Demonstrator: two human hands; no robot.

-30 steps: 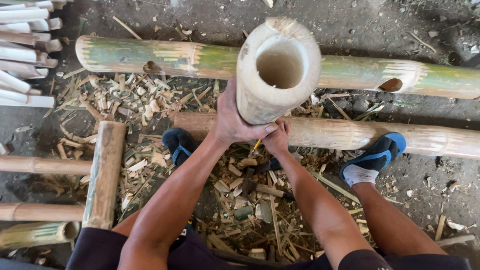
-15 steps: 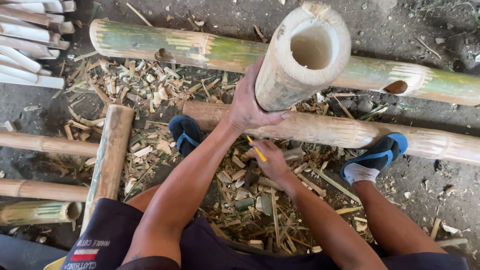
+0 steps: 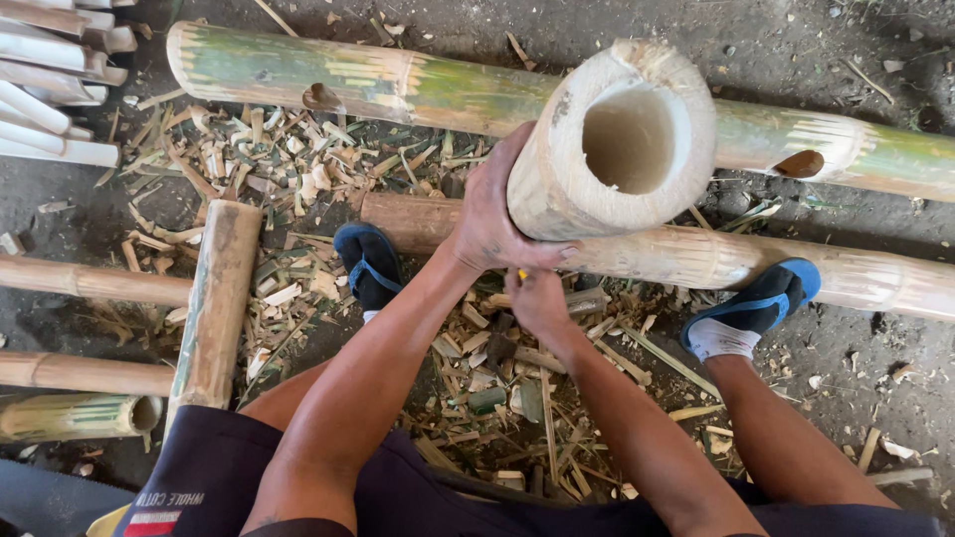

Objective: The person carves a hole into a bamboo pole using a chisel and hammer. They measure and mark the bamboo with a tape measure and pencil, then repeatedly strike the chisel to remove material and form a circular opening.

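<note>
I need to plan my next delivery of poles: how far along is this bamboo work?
Done: chips litter the ground, and the green pole has cut holes. In hand: the left hand steadies a hollow bamboo section while the right hand works below it, its tool mostly hidden. Left: several poles lie untouched nearby.

A long green bamboo pole spans twelve o'clock; wood shavings litter the ground at ten, pale split slats beyond.

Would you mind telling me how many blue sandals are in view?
2. One sandal is left of the left hand, by the chips; the other sandal is at right, against the lying pole. None seems hidden.
</note>
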